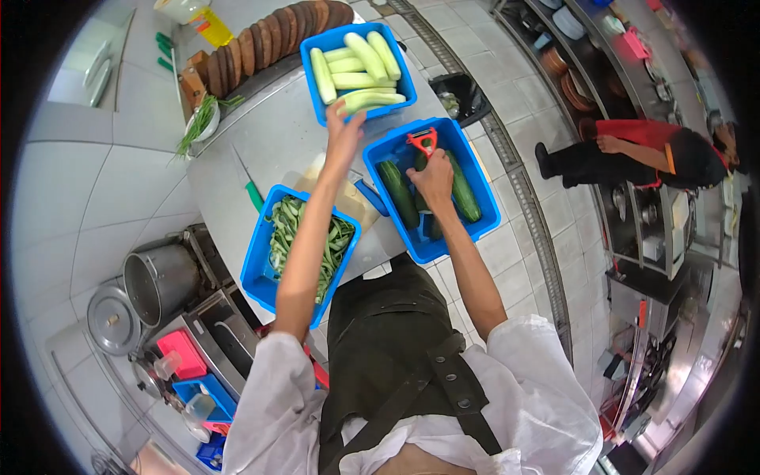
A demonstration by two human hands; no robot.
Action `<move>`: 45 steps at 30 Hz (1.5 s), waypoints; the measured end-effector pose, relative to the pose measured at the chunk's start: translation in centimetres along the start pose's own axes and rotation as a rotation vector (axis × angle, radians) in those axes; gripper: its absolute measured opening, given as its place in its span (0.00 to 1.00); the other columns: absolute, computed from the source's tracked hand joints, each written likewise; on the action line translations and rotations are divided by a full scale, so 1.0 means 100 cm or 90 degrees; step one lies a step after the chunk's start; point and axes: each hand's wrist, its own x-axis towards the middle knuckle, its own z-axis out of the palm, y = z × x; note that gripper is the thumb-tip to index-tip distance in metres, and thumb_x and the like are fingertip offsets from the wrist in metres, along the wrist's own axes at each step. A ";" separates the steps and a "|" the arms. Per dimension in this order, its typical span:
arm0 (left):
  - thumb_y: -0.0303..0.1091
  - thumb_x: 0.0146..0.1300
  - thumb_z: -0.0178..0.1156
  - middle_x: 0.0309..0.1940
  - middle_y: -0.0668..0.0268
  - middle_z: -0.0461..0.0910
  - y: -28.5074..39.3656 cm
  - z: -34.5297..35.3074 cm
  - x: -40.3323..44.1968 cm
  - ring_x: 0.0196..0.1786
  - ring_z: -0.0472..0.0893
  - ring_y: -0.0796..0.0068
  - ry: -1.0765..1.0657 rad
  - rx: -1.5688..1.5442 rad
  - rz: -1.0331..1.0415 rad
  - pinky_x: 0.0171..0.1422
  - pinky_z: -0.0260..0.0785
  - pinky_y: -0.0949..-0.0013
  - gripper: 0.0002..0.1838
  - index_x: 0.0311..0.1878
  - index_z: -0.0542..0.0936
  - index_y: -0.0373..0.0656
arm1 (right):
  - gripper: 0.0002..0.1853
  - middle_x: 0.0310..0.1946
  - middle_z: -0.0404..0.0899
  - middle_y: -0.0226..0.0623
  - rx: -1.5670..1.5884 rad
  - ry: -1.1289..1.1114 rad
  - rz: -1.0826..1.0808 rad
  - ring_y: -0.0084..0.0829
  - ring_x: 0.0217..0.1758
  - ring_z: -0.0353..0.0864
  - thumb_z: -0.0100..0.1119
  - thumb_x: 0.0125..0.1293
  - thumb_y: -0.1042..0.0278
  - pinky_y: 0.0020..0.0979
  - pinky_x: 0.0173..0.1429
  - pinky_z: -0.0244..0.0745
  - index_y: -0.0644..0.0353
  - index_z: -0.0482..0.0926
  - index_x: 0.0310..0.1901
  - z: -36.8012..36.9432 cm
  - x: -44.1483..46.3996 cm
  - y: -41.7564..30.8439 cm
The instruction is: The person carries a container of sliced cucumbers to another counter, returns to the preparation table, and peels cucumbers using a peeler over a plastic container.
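My left hand is at the near edge of a blue bin of pale peeled cucumbers. Its fingers are apart by the end of the nearest peeled cucumber; whether they touch it I cannot tell. My right hand grips a red peeler, blade pointing away from me, over a second blue bin. Dark green unpeeled cucumbers lie in that bin, partly hidden by the hand. Under my left forearm, a third blue bin holds green peelings.
On the metal table lie a green-handled knife and a cutting board with a blue-handled tool. Round brown boards line its back edge. A black bin stands beyond. A person stands at the right.
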 end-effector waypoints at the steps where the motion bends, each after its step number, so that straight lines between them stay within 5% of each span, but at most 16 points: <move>1: 0.46 0.67 0.61 0.66 0.49 0.64 0.019 -0.008 -0.048 0.64 0.73 0.53 -0.035 -0.114 -0.053 0.65 0.69 0.58 0.35 0.71 0.59 0.44 | 0.33 0.46 0.77 0.62 0.038 -0.031 0.050 0.59 0.51 0.79 0.79 0.46 0.66 0.49 0.57 0.78 0.71 0.68 0.48 -0.002 0.002 0.002; 12: 0.41 0.72 0.56 0.56 0.60 0.73 -0.026 -0.024 -0.172 0.50 0.83 0.66 -0.086 -0.252 -0.227 0.52 0.73 0.66 0.25 0.67 0.64 0.47 | 0.38 0.44 0.82 0.61 -0.001 0.015 0.072 0.59 0.49 0.83 0.81 0.43 0.58 0.48 0.56 0.79 0.73 0.70 0.50 0.006 0.013 0.008; 16: 0.42 0.72 0.56 0.56 0.62 0.72 -0.024 -0.030 -0.187 0.51 0.81 0.67 -0.119 -0.253 -0.195 0.54 0.72 0.65 0.24 0.67 0.65 0.47 | 0.29 0.36 0.85 0.46 0.144 -0.041 0.012 0.46 0.39 0.87 0.78 0.45 0.64 0.41 0.47 0.81 0.69 0.78 0.47 -0.020 0.026 0.028; 19: 0.44 0.72 0.56 0.57 0.61 0.71 -0.011 -0.041 -0.191 0.54 0.79 0.68 -0.130 -0.222 -0.162 0.57 0.70 0.64 0.25 0.67 0.64 0.47 | 0.14 0.33 0.83 0.34 0.487 -0.077 -0.076 0.26 0.31 0.82 0.69 0.52 0.80 0.29 0.34 0.77 0.64 0.78 0.40 -0.071 0.002 0.002; 22: 0.49 0.68 0.62 0.53 0.59 0.74 0.008 -0.051 -0.194 0.57 0.75 0.69 -0.144 -0.201 -0.065 0.57 0.69 0.67 0.32 0.67 0.63 0.42 | 0.18 0.39 0.82 0.37 0.496 -0.239 -0.034 0.25 0.33 0.82 0.71 0.52 0.79 0.28 0.36 0.76 0.62 0.73 0.43 -0.116 -0.037 -0.058; 24: 0.51 0.65 0.67 0.55 0.57 0.73 0.026 -0.060 -0.204 0.60 0.73 0.69 -0.187 -0.287 0.014 0.62 0.66 0.64 0.36 0.67 0.63 0.41 | 0.26 0.43 0.81 0.37 0.542 -0.293 -0.169 0.28 0.36 0.85 0.69 0.58 0.77 0.29 0.37 0.78 0.65 0.66 0.55 -0.113 -0.076 -0.102; 27: 0.44 0.66 0.66 0.47 0.59 0.77 0.033 -0.110 -0.236 0.39 0.82 0.72 -0.112 -0.381 -0.029 0.38 0.78 0.68 0.31 0.66 0.65 0.41 | 0.26 0.47 0.80 0.39 0.706 -0.433 -0.056 0.28 0.32 0.85 0.63 0.67 0.75 0.28 0.34 0.77 0.62 0.60 0.60 -0.112 -0.115 -0.147; 30: 0.42 0.69 0.61 0.40 0.62 0.79 0.007 -0.158 -0.256 0.31 0.82 0.71 -0.026 -0.460 -0.056 0.34 0.78 0.68 0.24 0.61 0.68 0.41 | 0.15 0.46 0.81 0.39 0.428 -0.460 -0.227 0.26 0.30 0.83 0.57 0.74 0.72 0.24 0.36 0.76 0.56 0.62 0.56 -0.090 -0.144 -0.153; 34: 0.49 0.71 0.57 0.32 0.63 0.79 -0.046 -0.210 -0.277 0.29 0.81 0.72 0.102 -0.494 -0.093 0.35 0.78 0.69 0.21 0.53 0.73 0.40 | 0.15 0.33 0.82 0.33 0.661 -0.579 -0.170 0.19 0.25 0.77 0.56 0.76 0.67 0.21 0.27 0.66 0.58 0.66 0.58 -0.016 -0.165 -0.145; 36: 0.53 0.70 0.55 0.30 0.62 0.79 -0.053 -0.225 -0.285 0.29 0.81 0.71 0.138 -0.526 -0.104 0.35 0.77 0.69 0.22 0.49 0.76 0.40 | 0.19 0.28 0.77 0.30 0.566 -0.502 -0.245 0.22 0.26 0.77 0.59 0.74 0.64 0.26 0.28 0.66 0.59 0.68 0.60 0.023 -0.185 -0.152; 37: 0.54 0.70 0.55 0.30 0.62 0.79 -0.052 -0.230 -0.292 0.29 0.81 0.70 0.185 -0.556 -0.108 0.35 0.77 0.68 0.23 0.48 0.76 0.40 | 0.29 0.24 0.73 0.31 0.199 -0.370 -0.375 0.29 0.27 0.78 0.62 0.71 0.56 0.33 0.31 0.68 0.59 0.64 0.66 0.027 -0.187 -0.151; 38: 0.54 0.70 0.55 0.30 0.62 0.79 -0.051 -0.236 -0.298 0.28 0.81 0.70 0.230 -0.582 -0.113 0.35 0.76 0.68 0.23 0.47 0.77 0.41 | 0.29 0.24 0.73 0.31 0.203 -0.378 -0.377 0.29 0.27 0.78 0.62 0.71 0.56 0.33 0.31 0.68 0.59 0.64 0.66 0.022 -0.192 -0.157; 40: 0.55 0.70 0.54 0.29 0.62 0.79 -0.050 -0.244 -0.304 0.28 0.81 0.69 0.266 -0.551 -0.114 0.34 0.75 0.68 0.23 0.48 0.76 0.41 | 0.33 0.32 0.82 0.41 0.049 -0.424 -0.358 0.41 0.35 0.84 0.60 0.71 0.47 0.39 0.37 0.69 0.60 0.63 0.67 0.005 -0.198 -0.173; 41: 0.55 0.70 0.54 0.31 0.61 0.79 -0.052 -0.248 -0.305 0.30 0.81 0.69 0.259 -0.532 -0.108 0.35 0.76 0.67 0.23 0.49 0.76 0.41 | 0.32 0.33 0.84 0.42 0.042 -0.303 -0.476 0.42 0.34 0.85 0.54 0.73 0.44 0.39 0.39 0.69 0.60 0.62 0.66 0.016 -0.200 -0.162; 44: 0.54 0.71 0.53 0.36 0.60 0.80 -0.061 -0.248 -0.304 0.33 0.82 0.69 0.235 -0.508 -0.091 0.38 0.77 0.66 0.24 0.51 0.76 0.41 | 0.29 0.32 0.84 0.40 0.155 -0.407 -0.375 0.40 0.34 0.85 0.55 0.73 0.47 0.37 0.38 0.70 0.59 0.64 0.65 0.027 -0.190 -0.159; 45: 0.54 0.72 0.52 0.39 0.59 0.80 -0.063 -0.248 -0.302 0.35 0.82 0.69 0.220 -0.500 -0.075 0.39 0.78 0.65 0.24 0.53 0.76 0.40 | 0.22 0.32 0.84 0.36 0.205 -0.425 -0.333 0.31 0.31 0.81 0.52 0.77 0.52 0.31 0.36 0.69 0.59 0.66 0.62 0.021 -0.192 -0.166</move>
